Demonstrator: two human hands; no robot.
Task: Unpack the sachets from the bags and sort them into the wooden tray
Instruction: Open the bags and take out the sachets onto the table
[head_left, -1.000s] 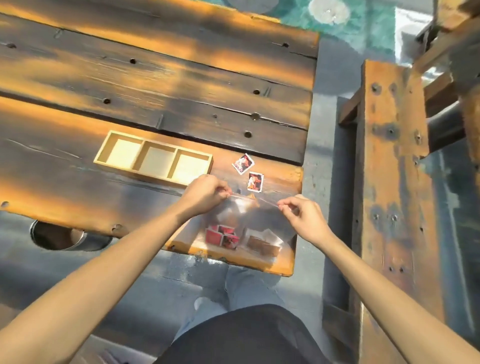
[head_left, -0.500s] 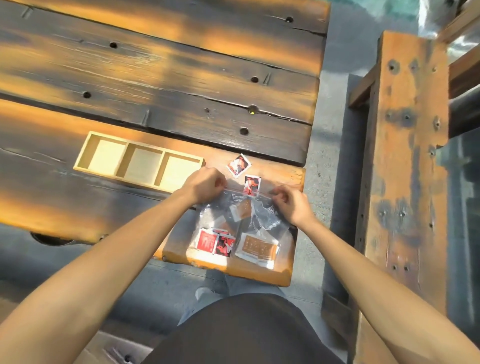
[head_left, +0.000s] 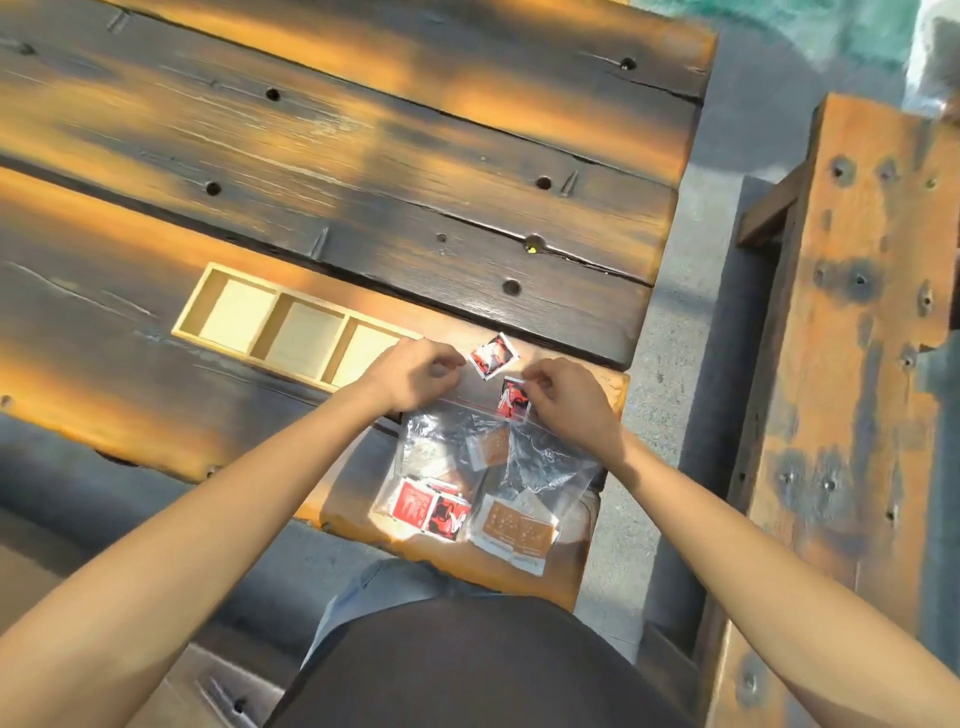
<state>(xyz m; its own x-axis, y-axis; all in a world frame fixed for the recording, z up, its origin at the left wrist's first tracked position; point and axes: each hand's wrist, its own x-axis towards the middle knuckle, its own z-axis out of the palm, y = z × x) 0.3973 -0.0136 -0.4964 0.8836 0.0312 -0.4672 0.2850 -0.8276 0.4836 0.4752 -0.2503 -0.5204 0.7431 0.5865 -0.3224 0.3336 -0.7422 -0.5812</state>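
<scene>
A clear plastic bag (head_left: 540, 457) lies on the near right corner of the wooden table. Inside it are red sachets (head_left: 431, 509) and brown sachets (head_left: 519, 527). My left hand (head_left: 415, 376) pinches the bag's top edge at the left, and my right hand (head_left: 563, 397) pinches it at the right. Two loose red sachets lie beyond the bag, one (head_left: 493, 356) between my hands and one (head_left: 514, 397) partly under my right fingers. The pale wooden tray (head_left: 197, 306) with three compartments sits to the left, all three bare.
The dark plank table (head_left: 363, 171) ends just right of the bag. A rusty wooden post (head_left: 857, 364) stands to the right across a gap of concrete floor. My dark clothing fills the bottom of the view.
My hands came closer together along the bag's top edge, and the bag now lies flatter on the table. The camera moved nearer.
</scene>
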